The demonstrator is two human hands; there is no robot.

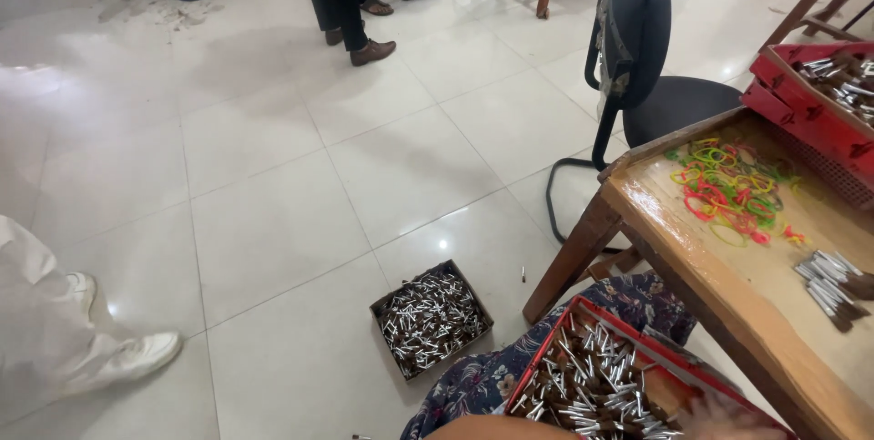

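While the wooden table (728,313) fills the right side of the head view, a red tray (546,363) heaped with small silvery metal pieces (596,385) rests on the person's lap, just left of and below the table's near edge, over a dark floral garment (482,381). At the bottom of the picture, below the table edge, a blurred hand (724,417) lies at the tray's right end among the metal pieces; which hand it is cannot be told, and whether its fingers are spread, pressed together or pinching anything cannot be told either. A forearm (492,428) shows along the bottom edge just left of it. On the tabletop lies a loose scatter of coloured rubber bands (733,190), and nearer the table's right edge a bundle of the same silvery pieces (828,276). At the table's far right corner stand stacked red crates (801,103) with more metal pieces. Left of the table's leg, on the tiled floor, sits a small cardboard box (431,317) full of the pieces. Behind the table stands a black office chair (642,49).
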